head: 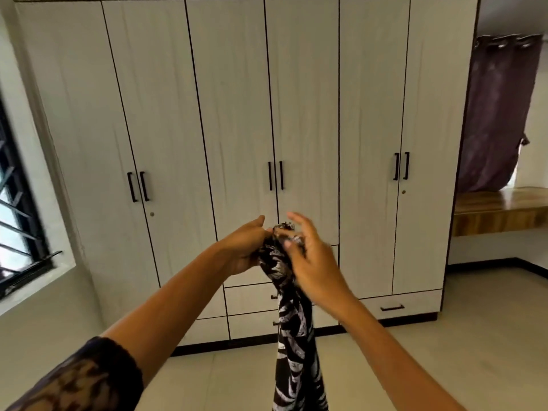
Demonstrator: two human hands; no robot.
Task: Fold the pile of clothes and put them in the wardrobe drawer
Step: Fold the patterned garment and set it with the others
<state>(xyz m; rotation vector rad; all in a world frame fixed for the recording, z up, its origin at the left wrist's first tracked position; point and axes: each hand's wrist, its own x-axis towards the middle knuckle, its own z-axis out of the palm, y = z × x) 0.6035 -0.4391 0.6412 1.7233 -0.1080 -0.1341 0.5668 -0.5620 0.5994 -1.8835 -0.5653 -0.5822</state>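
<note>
A black garment with a white leaf print hangs bunched in a long strip from my raised hands down past the bottom of the frame. My left hand grips its top edge from the left. My right hand pinches the same top edge from the right, with the other fingers spread. Behind them stands the white wardrobe with all its doors shut. Its drawers are low in the middle section, shut, partly hidden by the garment. No pile of clothes is in view.
Another shut drawer sits under the right wardrobe doors. A barred window is on the left wall. At right, a wooden ledge and a dark purple curtain. Pale tiled floor lies in front of the wardrobe.
</note>
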